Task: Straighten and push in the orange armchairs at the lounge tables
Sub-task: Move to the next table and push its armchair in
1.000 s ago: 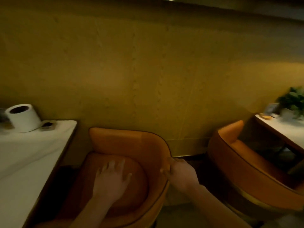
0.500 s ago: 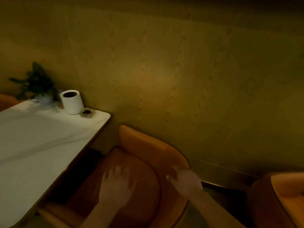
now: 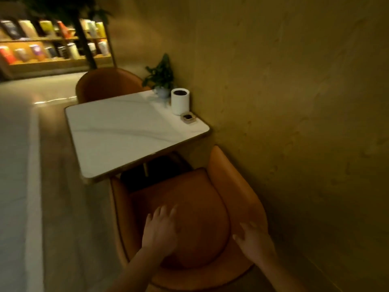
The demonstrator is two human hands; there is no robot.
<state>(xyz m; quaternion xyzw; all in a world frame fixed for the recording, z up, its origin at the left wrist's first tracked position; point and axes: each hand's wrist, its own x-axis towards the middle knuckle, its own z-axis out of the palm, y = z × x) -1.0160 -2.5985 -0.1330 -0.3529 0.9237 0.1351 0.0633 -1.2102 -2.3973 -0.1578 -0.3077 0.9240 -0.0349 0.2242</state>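
Orange armchair (image 3: 202,199) at white table (image 3: 126,131), left hand (image 3: 162,230) flat on seat, right hand (image 3: 255,239) on backrest

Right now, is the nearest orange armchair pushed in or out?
Out: the nearest orange armchair shows its whole seat clear of the white marble table.

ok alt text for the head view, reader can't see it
A person's left hand lies flat on the seat of an orange armchair and the right hand touches its curved side; the chair faces a white table by a wall. A plant, a white cylinder and a small dish stand on the table, a second orange armchair beyond.
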